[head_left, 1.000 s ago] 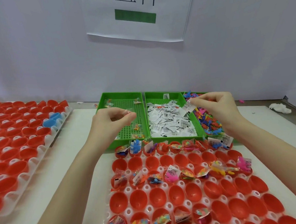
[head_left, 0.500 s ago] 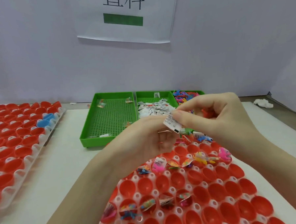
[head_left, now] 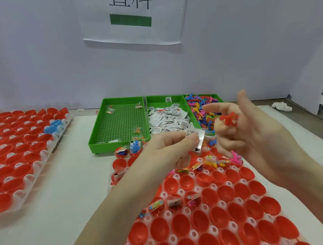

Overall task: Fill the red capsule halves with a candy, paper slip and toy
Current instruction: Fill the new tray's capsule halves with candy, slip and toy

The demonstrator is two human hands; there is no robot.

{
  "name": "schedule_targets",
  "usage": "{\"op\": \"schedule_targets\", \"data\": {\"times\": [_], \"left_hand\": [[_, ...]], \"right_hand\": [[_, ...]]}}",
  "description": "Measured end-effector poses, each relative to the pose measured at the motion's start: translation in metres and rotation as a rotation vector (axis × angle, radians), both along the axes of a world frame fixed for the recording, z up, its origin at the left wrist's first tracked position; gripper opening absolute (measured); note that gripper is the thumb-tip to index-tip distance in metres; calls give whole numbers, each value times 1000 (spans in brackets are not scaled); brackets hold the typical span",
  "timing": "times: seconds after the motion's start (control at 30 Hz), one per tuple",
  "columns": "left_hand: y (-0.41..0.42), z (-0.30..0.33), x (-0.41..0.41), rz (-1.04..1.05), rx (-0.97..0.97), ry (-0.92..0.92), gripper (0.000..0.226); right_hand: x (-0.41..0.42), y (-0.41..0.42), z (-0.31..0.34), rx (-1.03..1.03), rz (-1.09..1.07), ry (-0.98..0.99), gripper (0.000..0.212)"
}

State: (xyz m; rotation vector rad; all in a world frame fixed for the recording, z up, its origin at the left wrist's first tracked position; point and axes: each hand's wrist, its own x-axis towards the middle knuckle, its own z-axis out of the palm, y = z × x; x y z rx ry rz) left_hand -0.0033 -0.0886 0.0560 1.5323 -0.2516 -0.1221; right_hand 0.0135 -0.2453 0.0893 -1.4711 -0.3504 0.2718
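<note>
L hand [head_left: 169, 150] pinching paper slip [head_left: 196, 140], R hand [head_left: 247, 134] gripping red toy [head_left: 229, 119], both above capsule tray [head_left: 178, 177]

Single head view, facing forward-down, close over hands [head_left: 205, 144]

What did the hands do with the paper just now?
The slip passed from the right hand to the left hand, which now pinches it. The right hand pulled back, keeping a red toy. The green trays stayed put.
</note>
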Motion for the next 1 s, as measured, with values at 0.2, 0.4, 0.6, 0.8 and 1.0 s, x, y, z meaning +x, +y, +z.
{"op": "schedule_targets", "data": {"times": [0.2,0.4,0.6,0.8,1.0], "left_hand": [[-12,-2,-4,34,20,-14,35],[-14,-6,-4,82,32,-52,43],[-7,-4,-5,13,-5,-18,28],[-3,-4,-5,-111,-26,-37,24],[0,-4,-3,-228,-83,3,34]], "right_hand": [[-6,-12,-3,120,26,52,42],[-8,-19,-8,-72,-91,-242,27],[-9,-23,-4,-137,-136,-363,17],[-14,-11,-2,-186,-164,-447,26],[-14,-9,-5,-263,-168,-456,25]]}}
